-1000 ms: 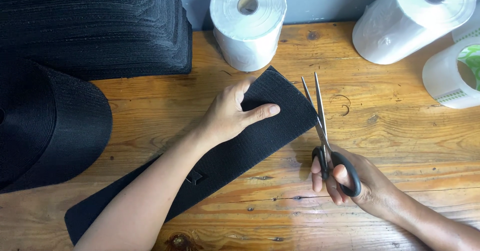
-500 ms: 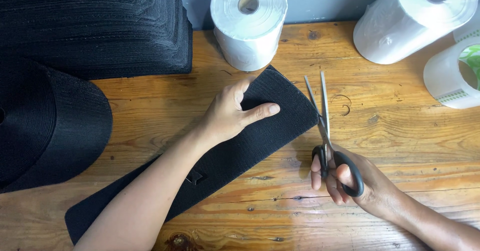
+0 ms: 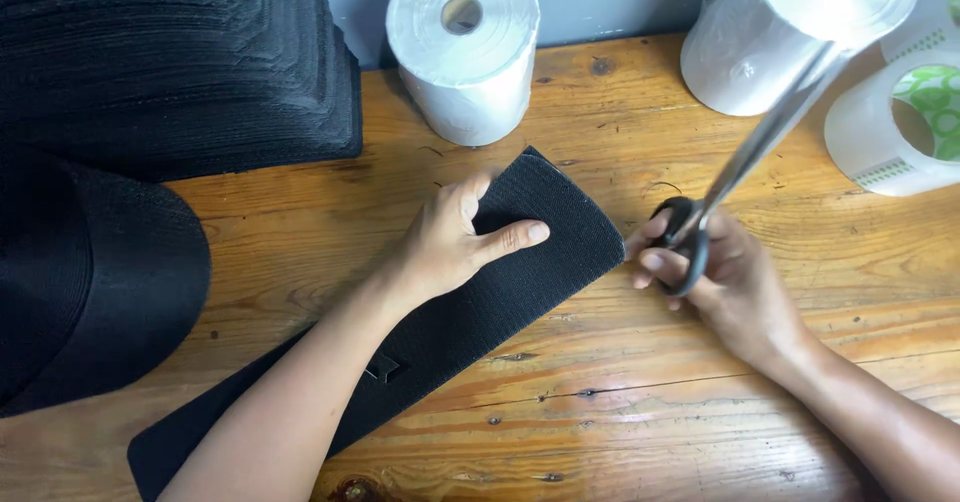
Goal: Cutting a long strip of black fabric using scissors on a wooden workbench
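Left hand [image 3: 455,242] lies flat, fingers spread, pressing the black fabric strip [image 3: 545,252] onto the wooden table [image 3: 620,402]; nothing gripped. Right hand [image 3: 715,272] is closed through the loops of the scissors [image 3: 745,157], blades raised and pointing up-right, just beside the strip's rounded end. The strip runs diagonally from table centre to lower left. I judge it light, soft yet fairly stiff, non-slippery; best held flat near the rounded end. White rolls [image 3: 465,47] stand behind.
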